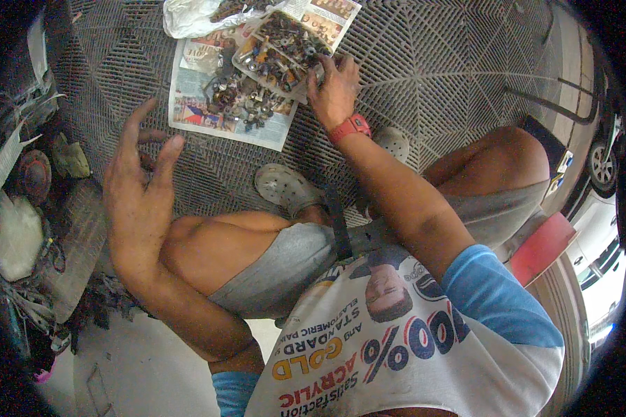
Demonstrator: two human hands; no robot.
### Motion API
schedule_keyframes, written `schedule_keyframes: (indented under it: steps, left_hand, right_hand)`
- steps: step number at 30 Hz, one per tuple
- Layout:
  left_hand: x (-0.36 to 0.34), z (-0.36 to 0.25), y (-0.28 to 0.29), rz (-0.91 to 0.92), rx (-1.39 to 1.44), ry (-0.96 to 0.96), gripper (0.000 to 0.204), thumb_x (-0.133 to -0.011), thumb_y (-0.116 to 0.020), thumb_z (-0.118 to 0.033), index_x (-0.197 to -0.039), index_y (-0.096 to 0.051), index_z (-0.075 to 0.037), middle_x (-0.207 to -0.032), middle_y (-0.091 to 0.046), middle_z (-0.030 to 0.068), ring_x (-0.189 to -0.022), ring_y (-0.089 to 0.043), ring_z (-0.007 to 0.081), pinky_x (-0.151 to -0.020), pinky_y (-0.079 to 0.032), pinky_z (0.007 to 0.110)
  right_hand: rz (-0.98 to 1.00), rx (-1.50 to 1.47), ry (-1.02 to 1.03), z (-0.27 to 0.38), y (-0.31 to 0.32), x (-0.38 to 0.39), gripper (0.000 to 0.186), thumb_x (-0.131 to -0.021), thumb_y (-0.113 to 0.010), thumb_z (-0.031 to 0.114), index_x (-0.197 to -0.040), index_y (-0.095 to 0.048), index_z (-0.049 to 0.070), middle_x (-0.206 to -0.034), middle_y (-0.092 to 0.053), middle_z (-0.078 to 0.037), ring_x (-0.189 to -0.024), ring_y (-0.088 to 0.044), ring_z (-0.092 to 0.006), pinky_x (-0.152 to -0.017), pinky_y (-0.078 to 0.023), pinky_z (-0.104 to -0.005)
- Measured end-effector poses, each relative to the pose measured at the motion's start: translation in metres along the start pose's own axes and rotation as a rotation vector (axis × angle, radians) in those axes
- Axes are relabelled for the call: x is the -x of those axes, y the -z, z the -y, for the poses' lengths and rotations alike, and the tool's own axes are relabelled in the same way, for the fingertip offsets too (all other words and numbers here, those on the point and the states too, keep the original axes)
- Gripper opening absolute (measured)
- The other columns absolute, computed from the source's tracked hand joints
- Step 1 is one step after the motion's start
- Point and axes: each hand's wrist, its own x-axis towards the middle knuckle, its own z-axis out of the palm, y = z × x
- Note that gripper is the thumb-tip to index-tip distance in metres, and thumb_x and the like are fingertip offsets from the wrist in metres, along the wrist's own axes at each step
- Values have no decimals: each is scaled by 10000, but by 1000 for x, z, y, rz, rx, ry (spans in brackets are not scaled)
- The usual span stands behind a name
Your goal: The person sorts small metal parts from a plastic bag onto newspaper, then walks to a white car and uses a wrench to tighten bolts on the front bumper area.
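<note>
My left hand [140,191] is raised over the floor on the left, fingers spread and bent, holding nothing. My right hand [335,90] is at the right edge of a clear shallow tray [277,88], its fingers curled and its thumb drawn toward them. What is between those fingertips, if anything, is too small to tell. Crowded into the tray are small metal pieces such as screws and other hardware [285,45]. A loose heap of similar dark and silvery pieces [240,97] lies beside it on a spread newspaper [275,137].
A white plastic bag [191,17] lies at the newspaper's far edge. Grey slatted matting [431,62] covers the floor. Along the left is clutter with a board [76,250] and a round reddish part [33,174]. My clog [285,186] is close to the newspaper. A parked car [605,229] stands at right.
</note>
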Motion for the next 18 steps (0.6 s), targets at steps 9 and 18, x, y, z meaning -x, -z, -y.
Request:
schedule_keyframes:
  steps: [9,18]
  left_hand:
    - [0,-3,1,19,49,39,506,-970,-659,-329,-1406,-543,-101,-1037,-694,169,-961,-659,319,-861,-498,425]
    - [-1,-4,1,44,56,73,523,-967,-661,-348,-1421,-538,-121,-1056,-684,166,-980,-643,312,-893,-486,429]
  right_hand:
    - [308,-67,-224,35,6,-19,515,-878,-674,356,-1309,-591,85,-884,-712,-255,-836,-691,-452,-756,-558,-538]
    - [290,-128,-122,41,0,-48,705,-860,-701,364,-1434,-436,51,-865,-711,-267,-810,-704,-444,-733,-574,-544]
